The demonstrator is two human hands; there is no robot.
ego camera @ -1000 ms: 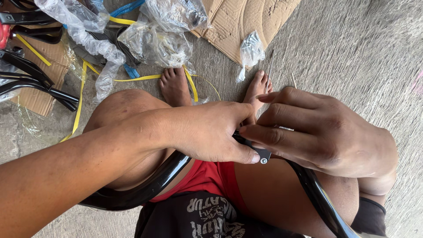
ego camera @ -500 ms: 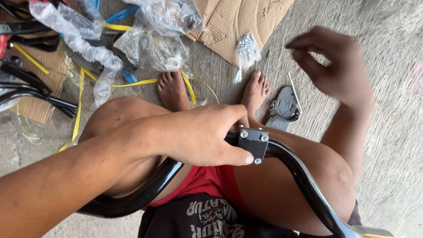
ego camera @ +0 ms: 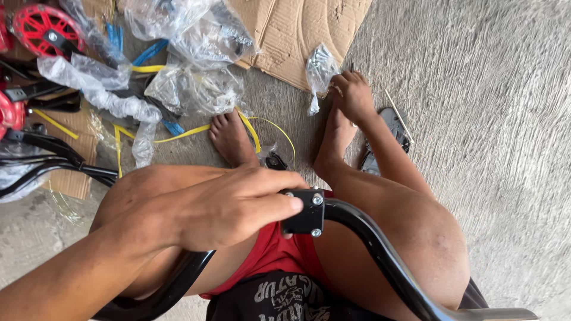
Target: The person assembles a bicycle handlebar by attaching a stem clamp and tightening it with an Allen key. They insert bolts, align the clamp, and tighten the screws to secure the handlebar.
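Since the earlier frame the right hand (ego camera: pixel 352 95) has been lowered far, fingers pinching a small clear bag (ego camera: pixel 320 70); the black bracket (ego camera: pixel 304 212) is kept near, gripped by the left hand (ego camera: pixel 232 205).

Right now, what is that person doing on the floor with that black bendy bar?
A person sits on the concrete floor with a curved black metal bar lying across their legs. Their left hand grips the bar right at a black clamp block with silver bolts in it. Their right hand reaches out past their foot to a small clear plastic bag lying by a sheet of cardboard. More plastic wrapping, yellow straps and red wheels lie scattered on the left.
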